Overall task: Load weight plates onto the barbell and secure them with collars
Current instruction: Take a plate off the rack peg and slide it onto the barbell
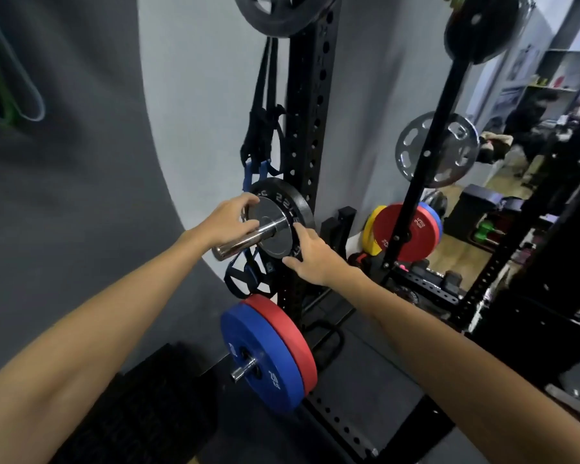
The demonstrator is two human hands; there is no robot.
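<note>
A small black weight plate (pixel 283 209) marked 2.5 sits on a chrome peg (pixel 245 244) that sticks out from the black rack upright (pixel 310 105). My left hand (pixel 230 217) grips the plate's left rim, fingers curled over the edge. My right hand (pixel 307 256) holds the plate's lower right rim. Both hands are on the same plate. Below, a blue plate (pixel 258 356) and a red plate (pixel 292 336) hang together on a lower chrome peg (pixel 243 370).
Black and blue straps (pixel 262 135) hang beside the upright. A second rack post (pixel 426 155) carries a grey steel plate (pixel 449 145) and red, blue and yellow plates (pixel 406 229). More plates hang overhead (pixel 275 11). A black mat (pixel 154 410) lies on the floor.
</note>
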